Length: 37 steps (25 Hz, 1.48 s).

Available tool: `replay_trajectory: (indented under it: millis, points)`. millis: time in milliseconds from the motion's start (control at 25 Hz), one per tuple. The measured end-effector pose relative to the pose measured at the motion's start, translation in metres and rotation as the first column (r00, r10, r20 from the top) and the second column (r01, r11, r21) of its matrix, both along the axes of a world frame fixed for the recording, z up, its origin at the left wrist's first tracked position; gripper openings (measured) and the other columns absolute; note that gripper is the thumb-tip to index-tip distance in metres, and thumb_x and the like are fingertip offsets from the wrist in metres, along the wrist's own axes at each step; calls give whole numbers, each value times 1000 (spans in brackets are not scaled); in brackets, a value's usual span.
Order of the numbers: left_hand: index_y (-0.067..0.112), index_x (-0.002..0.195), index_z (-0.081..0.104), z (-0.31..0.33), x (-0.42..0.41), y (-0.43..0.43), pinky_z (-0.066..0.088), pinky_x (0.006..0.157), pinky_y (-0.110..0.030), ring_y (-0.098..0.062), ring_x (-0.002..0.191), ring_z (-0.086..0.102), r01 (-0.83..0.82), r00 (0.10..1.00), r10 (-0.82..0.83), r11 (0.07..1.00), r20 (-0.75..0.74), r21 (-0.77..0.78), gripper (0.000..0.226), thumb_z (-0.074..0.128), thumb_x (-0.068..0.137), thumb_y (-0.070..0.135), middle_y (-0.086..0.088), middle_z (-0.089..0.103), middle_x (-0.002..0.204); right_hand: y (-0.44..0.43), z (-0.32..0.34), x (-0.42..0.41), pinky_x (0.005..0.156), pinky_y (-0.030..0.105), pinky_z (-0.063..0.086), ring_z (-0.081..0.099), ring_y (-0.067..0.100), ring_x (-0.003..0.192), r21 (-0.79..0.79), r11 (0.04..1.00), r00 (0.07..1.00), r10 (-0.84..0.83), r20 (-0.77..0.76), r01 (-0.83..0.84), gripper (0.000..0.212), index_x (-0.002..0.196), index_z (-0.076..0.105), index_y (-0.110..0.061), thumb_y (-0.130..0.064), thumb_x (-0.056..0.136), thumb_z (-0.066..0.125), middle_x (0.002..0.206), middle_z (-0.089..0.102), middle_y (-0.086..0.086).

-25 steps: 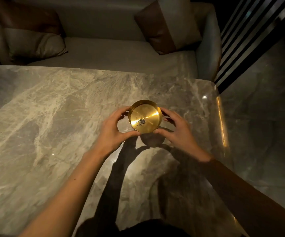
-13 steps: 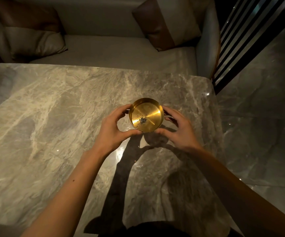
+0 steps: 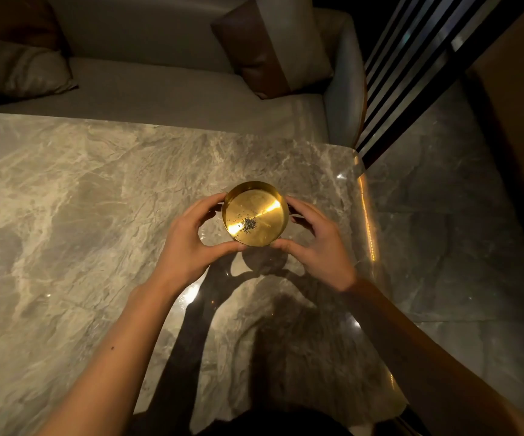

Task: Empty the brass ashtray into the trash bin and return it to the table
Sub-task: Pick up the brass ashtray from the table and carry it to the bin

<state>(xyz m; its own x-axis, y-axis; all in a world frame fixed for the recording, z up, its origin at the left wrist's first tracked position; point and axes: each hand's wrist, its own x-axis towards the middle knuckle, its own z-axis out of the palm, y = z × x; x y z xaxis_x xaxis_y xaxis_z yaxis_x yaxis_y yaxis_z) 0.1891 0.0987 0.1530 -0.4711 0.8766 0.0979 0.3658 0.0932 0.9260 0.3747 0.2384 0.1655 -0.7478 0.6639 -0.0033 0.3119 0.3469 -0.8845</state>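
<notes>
A round brass ashtray (image 3: 259, 207) hangs a little above the grey marble table (image 3: 66, 199), near its right end. A small heap of dark ash lies in its bottom. My left hand (image 3: 188, 243) grips its left side with thumb under the near rim. My right hand (image 3: 320, 247) grips its right side the same way. The ashtray tilts slightly toward me, and its round shadow falls on the marble just below. No trash bin is in view.
A pale sofa (image 3: 160, 92) with cushions (image 3: 273, 45) runs along the table's far edge. To the right lies a glossy stone floor (image 3: 443, 231), with a dark slatted screen (image 3: 411, 67) at the far right. The table's right edge (image 3: 367, 215) glows gold.
Both hands hold the ashtray as before, and it stays above the same spot. The view has tipped down and nearer, so more of the floor shows.
</notes>
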Motion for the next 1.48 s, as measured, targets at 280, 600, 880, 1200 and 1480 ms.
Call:
replay_trajectory:
  millis: [280,600,880,1200,1480]
  points:
    - [28,133,53,2,38,28,44,103,-25,-7,118,57,50,999,-50,999,4,-2,84,86,58,45,12,61,126,18,7,44,108,34,44,50,9,128,5,999,999,-53,4,53,77,140,48,-16,-26,71,82,138,54,-1]
    - [29,134,51,9,132,101,43,105,-25,-1,122,54,12,999,-13,1000,-50,-18,83,86,59,42,19,58,128,102,-4,134,105,17,41,48,-2,127,54,999,999,-3,-53,6,80,140,44,-32,-51,69,74,132,49,-27]
    - [28,135,50,16,250,172,44,107,-31,-4,122,54,-39,998,37,998,-50,-58,87,84,57,49,12,58,128,184,-9,244,106,24,43,48,2,127,8,999,996,48,-72,-47,76,140,46,-29,-33,72,81,136,52,-12]
    - [25,136,50,12,294,215,43,109,-34,-7,124,53,20,1000,-22,995,-15,-99,89,85,57,46,6,58,132,215,-9,297,106,19,41,46,-2,129,-62,998,997,4,-82,-9,79,141,44,-28,-40,71,78,137,49,-16]
    - [45,127,51,-24,295,230,41,102,-14,-1,120,55,139,975,-118,985,190,-101,79,81,55,59,17,58,126,203,-28,311,105,30,46,55,9,125,-147,979,989,-147,-27,141,71,139,47,-16,-28,76,77,134,57,-2]
